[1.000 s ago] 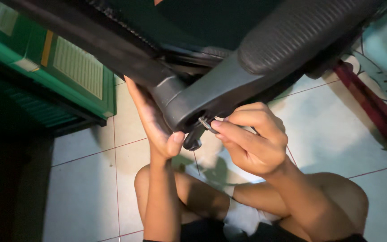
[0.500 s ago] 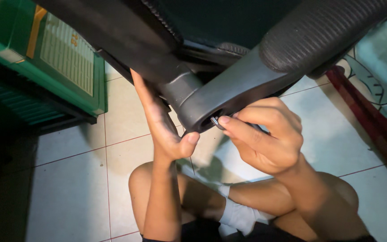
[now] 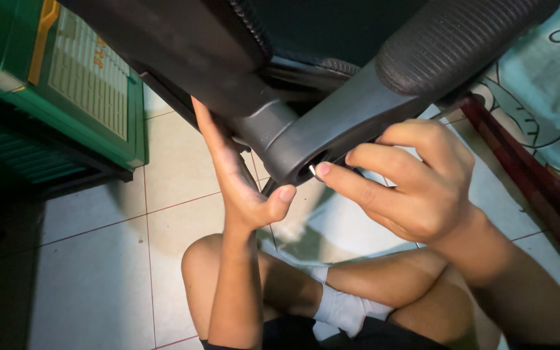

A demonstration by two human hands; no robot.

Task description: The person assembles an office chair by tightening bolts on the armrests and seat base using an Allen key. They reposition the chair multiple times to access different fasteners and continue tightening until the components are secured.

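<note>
A black office chair lies tipped over in front of me, its grey armrest bracket [image 3: 319,129] and ribbed black arm pad [image 3: 448,45] at the centre. My left hand [image 3: 241,188] presses flat against the underside of the bracket, thumb hooked under it. My right hand [image 3: 409,188] pinches a small metal screw [image 3: 314,172] between fingertips at a hole in the bracket's end. The screw is mostly hidden by my fingers.
A green plastic crate [image 3: 66,91] stands on the tiled floor [image 3: 98,259] at the left. A teal patterned cloth [image 3: 546,97] over a dark red frame edge lies at the right. My crossed legs and a white cloth [image 3: 345,308] sit below.
The view has closed in on the bracket. My right hand has brought the screw up against the hole in the bracket's end. The left hand stays braced under the bracket.
</note>
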